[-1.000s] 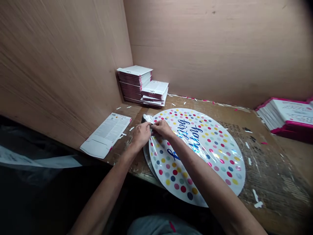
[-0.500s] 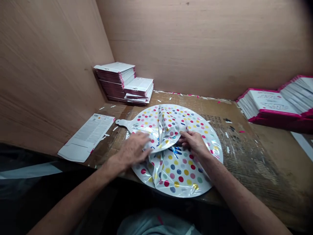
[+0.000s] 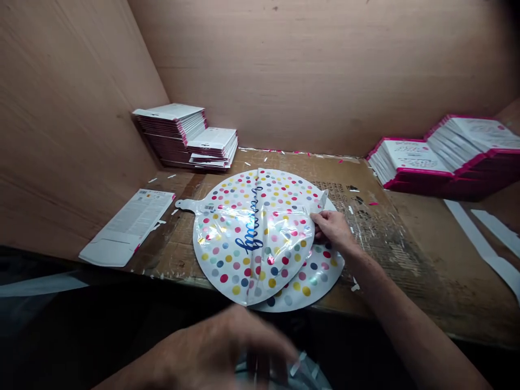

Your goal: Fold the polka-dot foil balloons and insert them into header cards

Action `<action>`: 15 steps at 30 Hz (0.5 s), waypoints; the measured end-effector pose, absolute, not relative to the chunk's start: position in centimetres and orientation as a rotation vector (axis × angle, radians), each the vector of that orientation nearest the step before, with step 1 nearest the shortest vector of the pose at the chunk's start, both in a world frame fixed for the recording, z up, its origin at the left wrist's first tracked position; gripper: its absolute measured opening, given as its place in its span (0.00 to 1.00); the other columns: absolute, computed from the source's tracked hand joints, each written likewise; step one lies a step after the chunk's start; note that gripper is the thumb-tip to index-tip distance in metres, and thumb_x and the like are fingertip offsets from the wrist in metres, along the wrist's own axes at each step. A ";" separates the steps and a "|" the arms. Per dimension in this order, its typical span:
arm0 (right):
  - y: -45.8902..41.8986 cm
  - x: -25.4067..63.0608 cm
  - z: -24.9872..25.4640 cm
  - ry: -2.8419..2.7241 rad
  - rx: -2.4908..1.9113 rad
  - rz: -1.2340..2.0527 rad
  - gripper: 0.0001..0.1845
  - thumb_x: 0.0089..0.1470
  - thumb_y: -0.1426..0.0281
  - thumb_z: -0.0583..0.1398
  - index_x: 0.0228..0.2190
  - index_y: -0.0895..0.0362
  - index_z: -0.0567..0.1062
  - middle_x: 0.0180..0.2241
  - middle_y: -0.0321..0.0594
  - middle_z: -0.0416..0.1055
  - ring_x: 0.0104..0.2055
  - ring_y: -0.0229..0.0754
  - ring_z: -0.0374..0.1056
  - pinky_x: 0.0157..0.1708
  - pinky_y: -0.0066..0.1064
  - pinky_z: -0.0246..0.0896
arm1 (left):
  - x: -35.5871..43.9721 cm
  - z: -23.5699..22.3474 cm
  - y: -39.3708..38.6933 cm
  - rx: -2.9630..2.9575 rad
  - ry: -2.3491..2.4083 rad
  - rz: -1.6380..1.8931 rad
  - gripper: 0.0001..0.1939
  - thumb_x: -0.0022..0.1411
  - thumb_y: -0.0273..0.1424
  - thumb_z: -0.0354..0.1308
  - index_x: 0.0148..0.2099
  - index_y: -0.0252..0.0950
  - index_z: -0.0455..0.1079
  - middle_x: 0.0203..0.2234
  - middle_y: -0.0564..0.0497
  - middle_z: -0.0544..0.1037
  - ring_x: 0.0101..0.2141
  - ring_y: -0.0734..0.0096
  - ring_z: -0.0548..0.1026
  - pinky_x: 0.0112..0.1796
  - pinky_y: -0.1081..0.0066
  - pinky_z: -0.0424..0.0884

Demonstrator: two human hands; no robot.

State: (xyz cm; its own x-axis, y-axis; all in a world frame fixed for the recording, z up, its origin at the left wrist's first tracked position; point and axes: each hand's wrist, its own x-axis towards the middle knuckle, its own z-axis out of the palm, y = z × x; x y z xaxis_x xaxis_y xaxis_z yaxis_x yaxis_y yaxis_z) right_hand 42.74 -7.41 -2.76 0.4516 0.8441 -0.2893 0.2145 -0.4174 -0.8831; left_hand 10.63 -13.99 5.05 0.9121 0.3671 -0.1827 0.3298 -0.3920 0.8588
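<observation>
Left hand (image 3: pixel 215 346) swings back off polka-dot foil balloon (image 3: pixel 227 265), blurred, grip unclear; right hand (image 3: pixel 333 228), nearer, pinches its right edge.

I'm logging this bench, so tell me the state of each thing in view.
Upper dotted balloon: flat, creased
Lower dotted balloon: flat, partly covered
Right hand: pinching the upper dotted balloon's edge
Left hand: blurred, grip unclear
Left packets: stacked to two heights
Lone printed packet: lying flat
Pink-edged packets: stacked to two heights
Bench: littered with scraps

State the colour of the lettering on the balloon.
Blue lettering, on the white, dotted balloon; best seen in the head view.
</observation>
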 end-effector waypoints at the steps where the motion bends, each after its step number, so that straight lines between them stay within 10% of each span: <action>1: -7.7 43.1 -2.5 -0.951 -1.942 0.903 0.12 0.55 0.64 0.61 0.24 0.57 0.71 0.17 0.37 0.70 0.16 0.38 0.66 0.16 0.25 0.60 | 11.1 4.4 -13.7 2.039 0.757 0.245 0.12 0.63 0.43 0.58 0.40 0.42 0.77 0.26 0.53 0.79 0.31 0.67 0.78 0.37 0.71 0.74; 7: -8.3 43.0 -0.3 -1.545 -1.897 -0.176 0.19 0.61 0.61 0.54 0.48 0.59 0.73 0.45 0.52 0.75 0.47 0.52 0.71 0.48 0.44 0.66 | 11.2 0.2 -11.4 2.315 1.397 0.807 0.14 0.67 0.39 0.51 0.35 0.38 0.71 0.32 0.46 0.79 0.36 0.60 0.77 0.42 0.59 0.73; 15: -4.0 42.3 -5.1 -2.062 -1.884 -0.184 0.27 0.67 0.60 0.43 0.56 0.60 0.69 0.59 0.54 0.65 0.62 0.55 0.59 0.60 0.48 0.54 | 8.9 -4.2 -13.3 2.695 1.073 0.609 0.32 0.57 0.43 0.62 0.60 0.34 0.64 0.59 0.35 0.68 0.63 0.42 0.60 0.60 0.44 0.62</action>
State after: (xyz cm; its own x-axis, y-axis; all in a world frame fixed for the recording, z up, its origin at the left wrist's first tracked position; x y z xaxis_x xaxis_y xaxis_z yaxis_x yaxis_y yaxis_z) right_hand 42.25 -4.00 -5.09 -0.0622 0.9406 0.3338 0.9849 0.1119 -0.1320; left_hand 8.85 -13.26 -4.22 0.6559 0.6897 0.3069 0.6170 -0.7240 0.3084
